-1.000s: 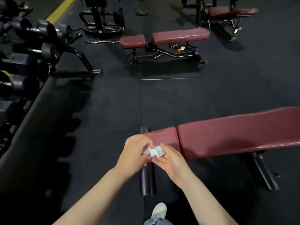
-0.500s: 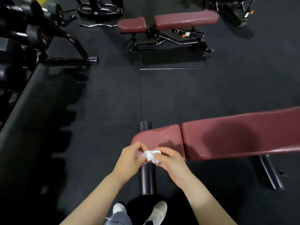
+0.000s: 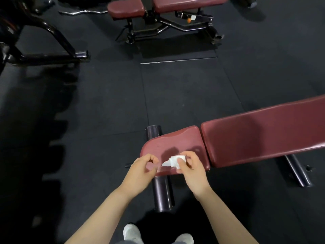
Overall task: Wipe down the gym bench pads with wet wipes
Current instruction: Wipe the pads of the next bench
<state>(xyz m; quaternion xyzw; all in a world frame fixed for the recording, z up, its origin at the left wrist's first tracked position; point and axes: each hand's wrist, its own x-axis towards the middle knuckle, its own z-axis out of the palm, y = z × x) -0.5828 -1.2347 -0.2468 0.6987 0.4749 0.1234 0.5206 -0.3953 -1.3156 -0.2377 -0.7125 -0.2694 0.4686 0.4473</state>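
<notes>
White and crumpled, the wet wipe (image 3: 173,161) sits pinched in the right hand (image 3: 192,170), fingers and thumb curled round its right end while a loose tail sticks out to the left. Just left of that grip, the left hand (image 3: 140,173) hovers with its fingers curled in and holding nothing; a small gap separates it from the tail of the wipe. Both hands hang above the near edge of the seat pad (image 3: 175,143), the short maroon cushion directly under and beyond the grip; whether the wipe touches the vinyl cannot be told. Below the grip a dark foot bar (image 3: 161,194) runs back toward the person's pale shoes (image 3: 131,231). To the right of the grip, across a narrow seam, the long back pad (image 3: 263,134) stretches away and upward.

Judged from this, the job looks barely begun: the wipe is bunched rather than spread flat, and neither pad shows a clear wet streak, so the seat and then the back pad probably both remain to be wiped. Far beyond the grip, across the black rubber floor (image 3: 175,94), stands a second bench (image 3: 158,6) with matching maroon pads, possibly also waiting.
</notes>
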